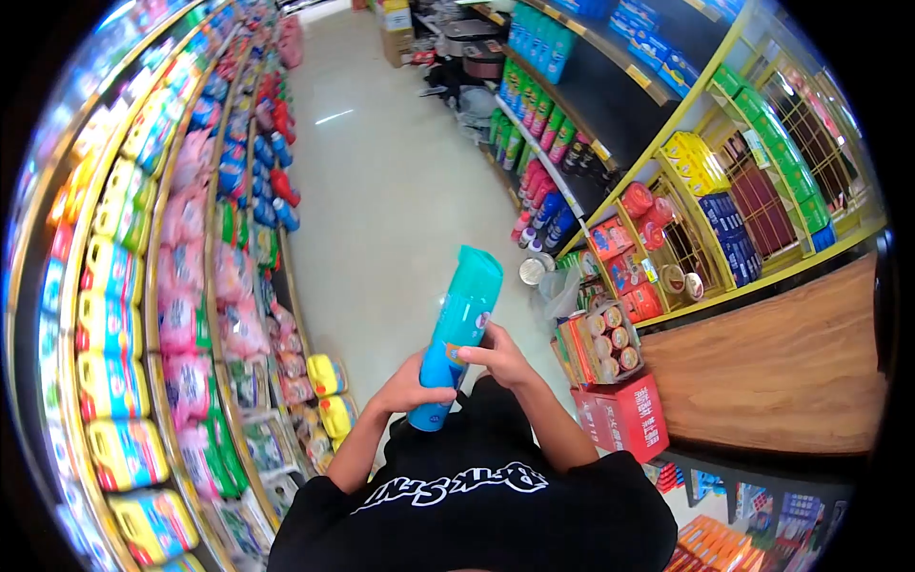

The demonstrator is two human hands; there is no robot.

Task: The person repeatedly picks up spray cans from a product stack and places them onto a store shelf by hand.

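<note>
A tall, cylindrical teal-and-blue container point(455, 329) is tilted in front of the black printed T-shirt point(457, 520), with the left hand point(404, 385) clasped around its lower end and the right hand point(499, 358) around its middle. It looks stiff, smooth, perhaps slippery and fairly light; the straight body seems a surer hold than the slanted teal top point(478, 270).

Yellow packs point(107, 329) lined up down the left of the frame, pink bags point(184, 310) right beside them, glossy pale floor point(357, 172) upper centre, green boxes point(789, 167) upper right, wood-grain panel point(762, 357) below those.
</note>
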